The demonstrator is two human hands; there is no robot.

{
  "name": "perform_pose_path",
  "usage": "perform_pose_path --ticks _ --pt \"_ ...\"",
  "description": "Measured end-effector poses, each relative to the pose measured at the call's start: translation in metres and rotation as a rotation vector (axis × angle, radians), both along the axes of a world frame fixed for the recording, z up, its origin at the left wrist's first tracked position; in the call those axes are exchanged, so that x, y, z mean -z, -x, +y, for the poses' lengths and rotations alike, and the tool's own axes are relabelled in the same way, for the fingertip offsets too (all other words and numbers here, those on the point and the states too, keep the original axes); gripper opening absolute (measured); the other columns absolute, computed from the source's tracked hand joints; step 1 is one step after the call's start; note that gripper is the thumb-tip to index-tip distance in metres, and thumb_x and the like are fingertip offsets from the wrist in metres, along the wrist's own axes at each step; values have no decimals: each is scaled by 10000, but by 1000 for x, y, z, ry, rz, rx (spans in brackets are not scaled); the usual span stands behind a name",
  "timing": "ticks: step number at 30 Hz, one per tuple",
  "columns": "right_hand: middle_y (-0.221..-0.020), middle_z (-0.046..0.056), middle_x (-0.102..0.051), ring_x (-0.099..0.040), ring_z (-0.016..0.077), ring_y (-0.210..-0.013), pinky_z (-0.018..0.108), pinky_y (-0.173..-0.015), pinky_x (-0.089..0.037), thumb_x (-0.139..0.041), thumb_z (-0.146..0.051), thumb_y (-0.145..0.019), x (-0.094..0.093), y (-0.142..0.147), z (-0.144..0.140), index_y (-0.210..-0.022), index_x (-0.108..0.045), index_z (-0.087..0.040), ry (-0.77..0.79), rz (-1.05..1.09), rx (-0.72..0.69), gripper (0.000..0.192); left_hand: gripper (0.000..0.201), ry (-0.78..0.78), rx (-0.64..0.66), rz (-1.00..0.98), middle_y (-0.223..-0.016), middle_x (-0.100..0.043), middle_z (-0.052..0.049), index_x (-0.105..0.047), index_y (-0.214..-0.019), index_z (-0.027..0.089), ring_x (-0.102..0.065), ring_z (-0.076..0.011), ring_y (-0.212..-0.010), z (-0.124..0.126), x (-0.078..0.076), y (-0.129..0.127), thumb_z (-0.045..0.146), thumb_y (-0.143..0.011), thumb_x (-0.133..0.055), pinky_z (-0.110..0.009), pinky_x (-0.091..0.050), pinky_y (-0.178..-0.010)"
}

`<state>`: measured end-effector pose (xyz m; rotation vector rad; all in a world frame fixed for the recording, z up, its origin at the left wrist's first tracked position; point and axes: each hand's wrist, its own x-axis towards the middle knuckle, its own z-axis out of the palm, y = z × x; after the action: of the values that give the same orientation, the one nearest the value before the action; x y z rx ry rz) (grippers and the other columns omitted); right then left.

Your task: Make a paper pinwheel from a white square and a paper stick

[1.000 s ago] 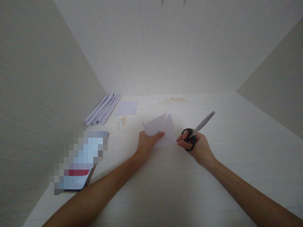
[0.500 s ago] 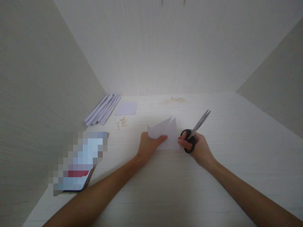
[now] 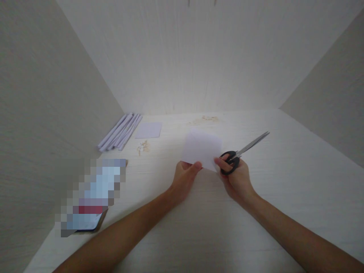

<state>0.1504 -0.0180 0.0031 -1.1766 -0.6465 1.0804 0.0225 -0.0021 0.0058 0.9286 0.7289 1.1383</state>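
While both forearms reach in from 6 o'clock, the pale table (image 3: 284,182) carries everything. Blurred flat object (image 3: 88,195) lies at 9 o'clock of the hands. Rolled paper tubes (image 3: 119,131) sit at 11 o'clock, a flat sheet (image 3: 148,130) just beside them. Paper piece (image 3: 202,149) at centre, held up off the table: left hand (image 3: 184,176) pinches its lower left corner, right hand (image 3: 236,178) touches its lower right corner while gripping scissors (image 3: 241,151), blades together, pointing to 2 o'clock. Small tan bits (image 3: 143,146) lie near the sheet.

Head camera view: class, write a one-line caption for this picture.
Left hand holds a white paper above the table; right hand pinches it while gripping scissors.
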Motion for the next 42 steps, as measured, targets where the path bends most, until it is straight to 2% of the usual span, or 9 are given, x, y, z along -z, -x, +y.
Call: perform_pose_path --ticks 4,7,11,18,21,25,31,35,42 --pt "-494 -71 -441 -316 34 -376 188 -333 -209 -730 -270 -521 -1 6 -5 -590 -472 -174 8 -32 -83 283 248 -11 -131 283 -841 -679 -67 -641 -773 143 -608 -187 -872 -5 -1 -2 317 -597 -663 -305 -450 -824" --pt "-503 -74 -446 -315 34 -390 186 -351 -209 -727 -252 -533 1 8 -6 -595 -479 -175 -14 -61 -127 267 241 13 -235 326 -883 -672 -69 -631 -833 144 -607 -178 -872 -4 -1 -1 270 -628 -635 -311 -447 -835" --pt "-515 -70 -430 -315 38 -412 187 -365 -212 -717 -254 -552 3 6 -5 -615 -488 -175 -26 -106 -159 250 277 51 -258 351 -904 -665 -80 -624 -863 143 -603 -186 -878 -3 -2 -1 268 -617 -649 -325 -442 -842" --pt "-494 -74 -380 -296 40 -419 188 -371 -205 -707 -288 -562 7 3 -4 -622 -482 -168 -36 -131 -206 262 329 -23 -282 457 -854 -667 -71 -618 -872 155 -578 -215 -938 -4 -3 0 281 -576 -687 -364 -402 -892" --pt "-474 -83 -373 -287 41 -401 191 -364 -197 -708 -301 -567 7 1 -4 -629 -485 -173 -11 -126 -239 264 350 -29 -310 459 -854 -666 -68 -612 -900 158 -586 -207 -918 -4 -4 0 272 -578 -687 -350 -416 -879" --pt "-530 -66 -485 -335 42 -401 192 -363 -219 -715 -281 -561 5 0 -5 -640 -496 -176 21 -92 -303 257 376 39 -391 421 -898 -658 -72 -607 -916 157 -591 -199 -899 -3 -5 1 258 -566 -700 -335 -424 -871" --pt "-650 -11 -611 -514 95 -575 209 -498 -359 -715 -218 -565 6 -1 -4 -638 -529 -178 -18 -60 -366 204 412 80 -444 374 -973 -639 -80 -603 -914 157 -582 -198 -910 1 2 3 300 -544 -717 -331 -420 -876" --pt "-640 -17 -607 -534 103 -600 223 -547 -385 -726 -184 -535 5 0 -5 -618 -526 -181 -23 -66 -367 217 401 73 -456 378 -967 -641 -72 -607 -895 155 -593 -179 -879 1 4 2 318 -544 -713 -303 -432 -855" --pt "-585 -41 -563 -494 81 -522 201 -474 -346 -751 -136 -451 1 6 -6 -575 -497 -166 4 -91 -316 285 344 50 -422 409 -890 -660 -58 -617 -879 150 -604 -170 -855 -2 -3 0 284 -571 -690 -298 -443 -834"
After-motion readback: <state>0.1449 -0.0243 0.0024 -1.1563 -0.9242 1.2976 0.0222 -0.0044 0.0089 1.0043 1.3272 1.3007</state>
